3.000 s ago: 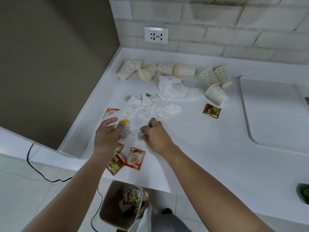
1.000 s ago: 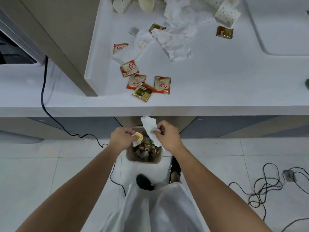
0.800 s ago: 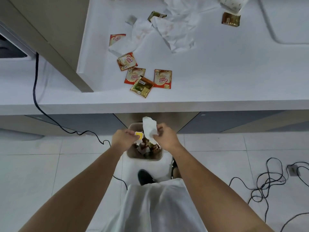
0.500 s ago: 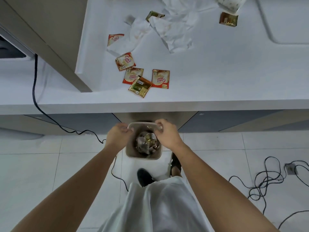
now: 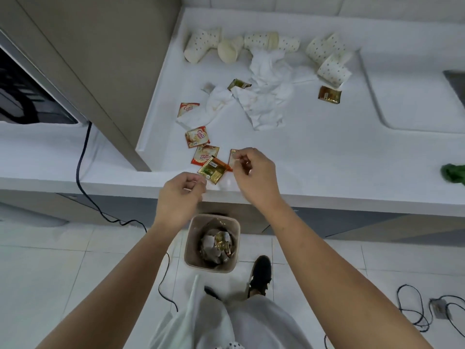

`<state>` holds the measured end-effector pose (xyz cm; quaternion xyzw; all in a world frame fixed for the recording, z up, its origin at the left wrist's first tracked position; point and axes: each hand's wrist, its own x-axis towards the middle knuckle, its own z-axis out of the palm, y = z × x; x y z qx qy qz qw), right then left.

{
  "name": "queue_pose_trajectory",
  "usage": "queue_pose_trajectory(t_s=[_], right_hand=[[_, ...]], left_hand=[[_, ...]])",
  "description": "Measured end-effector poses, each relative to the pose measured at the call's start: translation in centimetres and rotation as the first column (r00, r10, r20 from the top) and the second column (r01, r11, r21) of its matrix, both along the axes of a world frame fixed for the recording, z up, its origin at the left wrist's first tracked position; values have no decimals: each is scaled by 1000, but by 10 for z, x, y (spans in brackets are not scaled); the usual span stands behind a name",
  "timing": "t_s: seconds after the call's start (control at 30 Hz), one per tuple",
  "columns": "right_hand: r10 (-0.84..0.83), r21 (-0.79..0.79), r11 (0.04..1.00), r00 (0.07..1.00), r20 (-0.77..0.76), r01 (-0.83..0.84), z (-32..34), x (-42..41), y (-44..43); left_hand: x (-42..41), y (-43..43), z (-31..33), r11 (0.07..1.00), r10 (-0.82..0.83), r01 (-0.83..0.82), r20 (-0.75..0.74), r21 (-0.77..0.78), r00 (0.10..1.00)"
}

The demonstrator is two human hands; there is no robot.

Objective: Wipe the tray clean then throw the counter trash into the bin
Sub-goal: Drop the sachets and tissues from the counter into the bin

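We reach for sachets (image 5: 210, 162) at counter (image 5: 327, 157) front edge, above bin (image 5: 211, 244). We judge them light, thin, crinkly, slick foil; best pinched by corner or edge. Gold and red-orange wrappers, torn. Left hand (image 5: 180, 195) empty, fingers loosely curled. Right hand (image 5: 254, 172) fingertips pinching toward red sachet edge; whether gripped, we cannot tell.

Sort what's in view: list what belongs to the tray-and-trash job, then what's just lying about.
Job:
tray
paper cups
crumpled tissues
sachets
bin
left hand
right hand

Lying about:
black cable
green object
floor cables
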<state>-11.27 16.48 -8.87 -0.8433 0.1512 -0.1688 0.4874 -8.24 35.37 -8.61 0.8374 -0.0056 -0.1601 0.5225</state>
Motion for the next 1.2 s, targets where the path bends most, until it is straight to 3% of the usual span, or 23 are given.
queue_pose_trajectory(t_s=[0.13,0.27,0.43,0.6,0.67,0.73,0.9,1.0,1.07,1.13,1.2], right_hand=[[47,-413,897,964,-260,-155,-14,34,-30],[101,-500,796,890,-445,-341,-32,50,-44],[111,-333,877,822,-559,-346,-29,62,-62],[89,66,996,902,-423,-67,-1,59,-74],[81,321,946,932,-352,39,11,59,-71],[132,549,834,950,-284,48,22,57,-61],[335,622,768,923,-189,-152,32,52,-26],[338,497,850,904,-262,-174,28,56,-20],[240,193,964,917,-318,-185,20,60,-19],[191,-68,972,926,-325,-225,10,62,-12],[199,-246,922,911,-362,-299,-1,61,-1]], left_hand=[[10,-17,18,999,26,-26,13,-25,1000],[15,-29,26,999,33,-31,32,-34,999],[21,-37,27,999,35,-35,18,-8,999],[27,-43,27,997,78,-78,-11,7,997],[30,-46,25,995,95,-95,-35,7,995],[33,-49,24,993,107,-110,-76,-43,991],[37,-54,21,965,120,-147,-130,-217,984],[41,-45,23,946,209,-224,-86,-234,974],[44,-36,25,943,265,-272,-60,-195,962],[47,-27,25,945,293,-294,-27,-146,956],[48,-21,25,948,301,-299,5,-105,953]])
